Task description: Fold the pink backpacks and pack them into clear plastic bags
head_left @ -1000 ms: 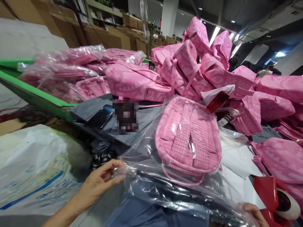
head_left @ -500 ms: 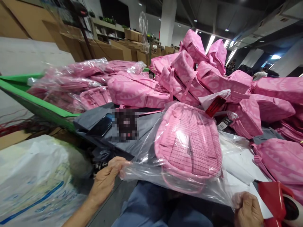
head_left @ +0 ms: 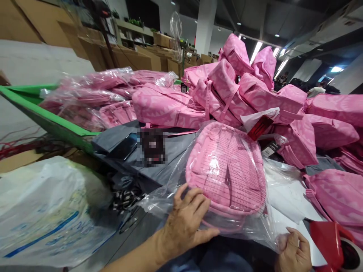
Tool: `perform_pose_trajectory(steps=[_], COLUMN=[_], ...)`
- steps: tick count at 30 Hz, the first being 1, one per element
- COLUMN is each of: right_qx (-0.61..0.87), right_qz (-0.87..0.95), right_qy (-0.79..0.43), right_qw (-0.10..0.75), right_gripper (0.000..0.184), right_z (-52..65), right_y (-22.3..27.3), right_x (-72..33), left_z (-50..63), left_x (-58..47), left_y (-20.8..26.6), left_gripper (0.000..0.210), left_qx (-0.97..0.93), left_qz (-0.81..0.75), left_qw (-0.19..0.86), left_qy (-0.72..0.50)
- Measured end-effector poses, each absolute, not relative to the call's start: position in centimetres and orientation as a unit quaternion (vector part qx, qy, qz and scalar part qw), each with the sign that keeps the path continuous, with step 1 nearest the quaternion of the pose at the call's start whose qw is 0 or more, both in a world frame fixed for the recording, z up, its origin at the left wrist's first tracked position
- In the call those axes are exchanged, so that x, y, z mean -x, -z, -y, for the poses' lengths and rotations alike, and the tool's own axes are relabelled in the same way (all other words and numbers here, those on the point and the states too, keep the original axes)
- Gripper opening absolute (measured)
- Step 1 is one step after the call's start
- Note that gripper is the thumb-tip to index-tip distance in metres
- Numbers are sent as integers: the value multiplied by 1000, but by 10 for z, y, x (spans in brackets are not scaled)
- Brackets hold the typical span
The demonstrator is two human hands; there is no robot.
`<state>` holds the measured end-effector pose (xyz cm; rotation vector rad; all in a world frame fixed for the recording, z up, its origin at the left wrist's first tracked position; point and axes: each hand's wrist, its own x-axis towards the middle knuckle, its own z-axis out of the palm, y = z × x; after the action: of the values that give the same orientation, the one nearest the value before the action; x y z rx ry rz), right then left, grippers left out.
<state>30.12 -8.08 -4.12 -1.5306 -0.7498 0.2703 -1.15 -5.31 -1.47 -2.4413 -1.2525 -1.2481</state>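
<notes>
Fingers [head_left: 195,198] of your left hand [head_left: 185,223] lie spread and flat on the clear bag [head_left: 170,196], pressing its near edge just below the pink backpack [head_left: 227,170] inside it. Your right hand [head_left: 293,253] is curled shut on the bag's right corner. A red-and-black tag [head_left: 259,128] lies beside the backpack, its print too small to read. Blue lettering on the white sack [head_left: 48,215], left, looks blurred.

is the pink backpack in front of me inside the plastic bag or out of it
Inside. The pink backpack shows through glossy clear plastic bag film that wraps around it; the left hand presses on that film.
</notes>
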Motion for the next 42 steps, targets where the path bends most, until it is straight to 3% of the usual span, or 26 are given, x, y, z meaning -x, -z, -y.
perform_pose_trajectory(steps=[3, 13, 22, 26, 32, 38, 42], right_qx=[679, 660, 672, 659, 714, 736, 775], right_qz=[328, 326, 325, 314, 311, 272, 306], right_qy=[-121, -144, -121, -64, -151, -243, -157], right_qw=[645, 661, 654, 681, 609, 570, 530], right_gripper=[61, 61, 62, 60, 74, 87, 82], right_z=[80, 80, 80, 82, 75, 66, 100], right_y=[45, 44, 45, 43, 45, 32, 13], right_x=[-305, -305, -307, -309, -320, -323, -348], left_z=[50, 50, 43, 18, -1, 3, 1], left_x=[1, 13, 9, 2, 5, 9, 9], left_y=[8, -3, 5, -2, -7, -1, 0], left_gripper=[47, 10, 16, 19, 23, 25, 30], left_qx=[816, 825, 795, 849, 856, 832, 824], left_qz=[414, 412, 396, 341, 349, 359, 368], left_qw=[30, -17, 22, 72, -206, -284, -293], left_qy=[403, 386, 459, 397, 321, 315, 316])
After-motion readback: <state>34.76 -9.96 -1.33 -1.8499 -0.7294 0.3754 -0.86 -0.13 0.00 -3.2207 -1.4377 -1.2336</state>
